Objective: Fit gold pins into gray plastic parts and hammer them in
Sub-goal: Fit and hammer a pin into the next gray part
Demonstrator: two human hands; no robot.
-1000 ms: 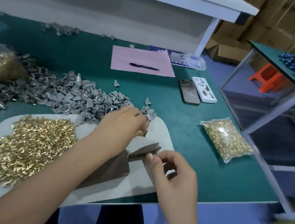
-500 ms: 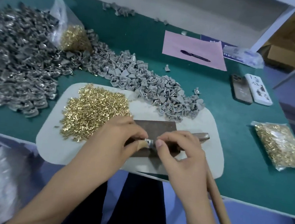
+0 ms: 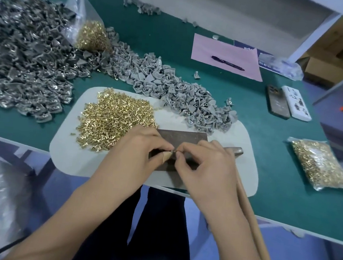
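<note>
Left hand (image 3: 143, 146) and right hand (image 3: 203, 161) pinch one small gray part (image 3: 173, 151) between fingertips, over the metal block (image 3: 183, 136). Pin itself too small to confirm. Risk: pin seated crooked, bends under hammer (image 3: 235, 150). Clear bag (image 3: 320, 166) at 3 o'clock holds gold pins; open bag (image 3: 80, 23) at 10 o'clock, likewise.

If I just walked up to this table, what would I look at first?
Probably the shiny heap of gold pins on the white mat, just left of the two hands. Next, the big spill of gray plastic parts running across the green table behind it. Then the left hand and right hand, fingertips together, pinching something tiny over a dark metal block.
</note>
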